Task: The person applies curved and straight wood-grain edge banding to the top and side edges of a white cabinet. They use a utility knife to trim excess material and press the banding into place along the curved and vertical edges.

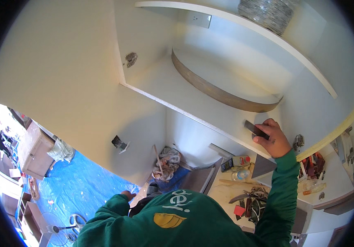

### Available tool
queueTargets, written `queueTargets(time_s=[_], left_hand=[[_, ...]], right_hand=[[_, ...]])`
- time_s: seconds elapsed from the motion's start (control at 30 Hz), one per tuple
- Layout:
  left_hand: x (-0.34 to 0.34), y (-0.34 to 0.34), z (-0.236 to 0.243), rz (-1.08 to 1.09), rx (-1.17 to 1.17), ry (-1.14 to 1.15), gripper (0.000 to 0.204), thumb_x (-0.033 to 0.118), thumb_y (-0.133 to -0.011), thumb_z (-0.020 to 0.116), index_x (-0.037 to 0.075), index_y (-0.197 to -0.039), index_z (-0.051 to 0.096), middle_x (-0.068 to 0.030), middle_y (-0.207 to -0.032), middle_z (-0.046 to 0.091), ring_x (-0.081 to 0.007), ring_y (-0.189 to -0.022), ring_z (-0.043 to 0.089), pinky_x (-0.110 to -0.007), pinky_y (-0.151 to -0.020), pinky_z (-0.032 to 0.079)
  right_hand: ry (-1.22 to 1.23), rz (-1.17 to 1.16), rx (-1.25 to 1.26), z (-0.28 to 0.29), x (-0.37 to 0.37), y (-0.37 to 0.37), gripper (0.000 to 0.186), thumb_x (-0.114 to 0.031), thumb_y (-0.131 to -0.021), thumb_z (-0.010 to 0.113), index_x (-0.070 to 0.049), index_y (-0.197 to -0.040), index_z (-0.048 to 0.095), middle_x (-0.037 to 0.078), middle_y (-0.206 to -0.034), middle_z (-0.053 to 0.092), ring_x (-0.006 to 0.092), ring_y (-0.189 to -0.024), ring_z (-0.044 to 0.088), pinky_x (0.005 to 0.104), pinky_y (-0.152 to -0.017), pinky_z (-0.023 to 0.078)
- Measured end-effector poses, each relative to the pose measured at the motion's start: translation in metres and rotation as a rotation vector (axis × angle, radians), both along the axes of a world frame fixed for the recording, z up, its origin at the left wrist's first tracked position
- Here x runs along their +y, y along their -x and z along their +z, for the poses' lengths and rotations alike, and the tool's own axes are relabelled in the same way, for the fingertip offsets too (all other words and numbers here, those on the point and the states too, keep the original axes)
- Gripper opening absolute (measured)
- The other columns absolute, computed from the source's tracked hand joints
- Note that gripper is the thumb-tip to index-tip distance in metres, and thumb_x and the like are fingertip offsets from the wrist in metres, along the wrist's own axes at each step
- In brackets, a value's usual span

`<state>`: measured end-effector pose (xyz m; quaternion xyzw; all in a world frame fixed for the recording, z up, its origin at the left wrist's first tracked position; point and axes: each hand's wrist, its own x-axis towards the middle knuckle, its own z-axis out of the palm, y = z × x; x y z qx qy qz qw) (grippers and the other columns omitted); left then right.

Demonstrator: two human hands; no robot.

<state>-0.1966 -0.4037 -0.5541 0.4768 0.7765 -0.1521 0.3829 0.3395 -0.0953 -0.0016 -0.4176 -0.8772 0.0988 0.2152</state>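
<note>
My right hand (271,138) grips a dark, flat, narrow block (257,129) between thumb and fingers. It holds the block against or just above the white shelf surface (226,117), close to its front edge; I cannot tell whether they touch. Behind it, a thin brown curved strip (220,94) stands on edge, bowed toward me, its ends near the niche's back and side. Low beside my body, my left hand (128,195) shows only in part past the green sleeve, its fingers too small to make out.
A curved white shelf (234,16) spans above, bearing a wrapped stack (266,14). Below right, a worktop (220,193) carries bottles, cables and tools. Bunched cloth (168,162) lies in the corner. Blue sheeting (82,177) covers the floor, with a fan (55,229) and a wooden cabinet (35,150).
</note>
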Motion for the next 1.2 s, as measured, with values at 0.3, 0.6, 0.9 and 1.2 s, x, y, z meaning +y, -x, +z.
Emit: queueTargets(time_s=[0.3,0.6,0.9,1.2], left_hand=[[0.012,0.015,-0.026,-0.107,-0.039,-0.030,0.072,0.061,-0.097,0.036,0.000,-0.117,0.066,-0.0240,-0.125,0.063,-0.0407,-0.119,0.057,-0.047,-0.104,0.043],[0.044,0.003,0.010,-0.003,-0.104,-0.122,0.074,0.063,-0.094,0.042,-0.003,-0.119,0.065,-0.0263,-0.128,0.060,-0.0410,-0.121,0.057,-0.047,-0.104,0.043],[0.000,0.006,-0.011,0.128,-0.122,-0.009,0.078,0.069,-0.089,0.047,0.000,-0.119,0.067,-0.0220,-0.128,0.062,-0.0391,-0.121,0.057,-0.044,-0.103,0.044],[-0.017,0.021,-0.022,0.138,-0.188,0.061,0.082,0.074,-0.087,0.046,-0.002,-0.111,0.070,-0.0246,-0.121,0.065,-0.0401,-0.117,0.059,-0.045,-0.102,0.044]], right_hand=[[0.007,-0.064,0.078,0.032,-0.002,0.023,0.042,-0.018,-0.078,0.079,0.003,-0.112,0.064,0.015,-0.099,0.058,0.0316,-0.098,0.058,0.0362,-0.089,0.047],[-0.389,0.058,-0.096,0.036,0.058,0.107,0.022,-0.011,-0.077,0.075,-0.002,-0.094,0.064,0.015,-0.091,0.064,0.0356,-0.085,0.060,0.0434,-0.076,0.048],[-0.223,0.053,-0.038,0.018,0.082,0.108,0.021,-0.009,-0.079,0.072,0.003,-0.085,0.056,0.020,-0.075,0.054,0.0336,-0.065,0.052,0.0379,-0.062,0.044],[-0.192,0.048,0.038,0.018,0.076,0.110,0.026,-0.017,-0.078,0.077,0.001,-0.089,0.061,0.017,-0.081,0.062,0.0320,-0.071,0.060,0.0374,-0.066,0.048]])
